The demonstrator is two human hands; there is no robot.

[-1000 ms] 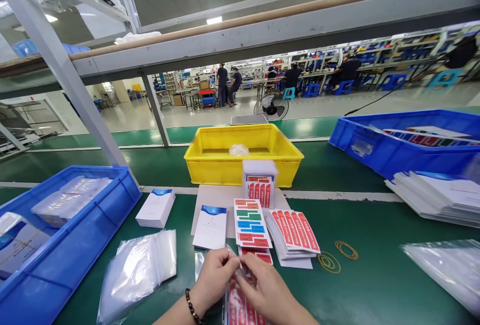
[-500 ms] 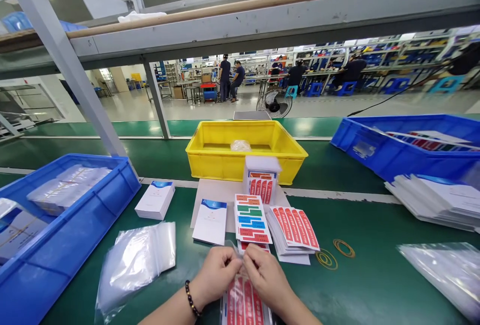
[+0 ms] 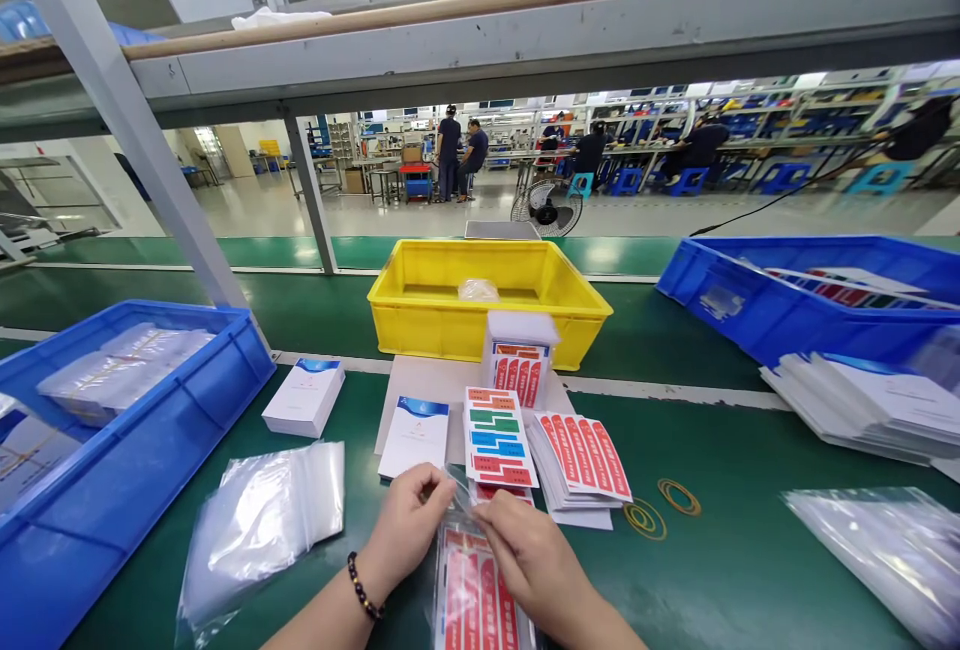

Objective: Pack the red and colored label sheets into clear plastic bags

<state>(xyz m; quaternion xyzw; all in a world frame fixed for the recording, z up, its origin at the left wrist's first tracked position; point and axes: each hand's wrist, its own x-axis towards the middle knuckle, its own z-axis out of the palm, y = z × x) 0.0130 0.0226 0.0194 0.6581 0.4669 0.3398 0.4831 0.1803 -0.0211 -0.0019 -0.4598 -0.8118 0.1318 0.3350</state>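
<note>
- Flat, clear plastic bag (image 3: 461,558): before me, red-and-white printed sheets (image 3: 481,606) inside.
- My left hand (image 3: 412,518) and right hand (image 3: 529,552) pinch its upper end.
- Uneven pulling could tear it.

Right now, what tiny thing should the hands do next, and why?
Perhaps press along the top of the clear bag: the left hand and right hand both pinch it there, red-and-white sheets lie inside, and I can't tell whether it's closed.
</note>
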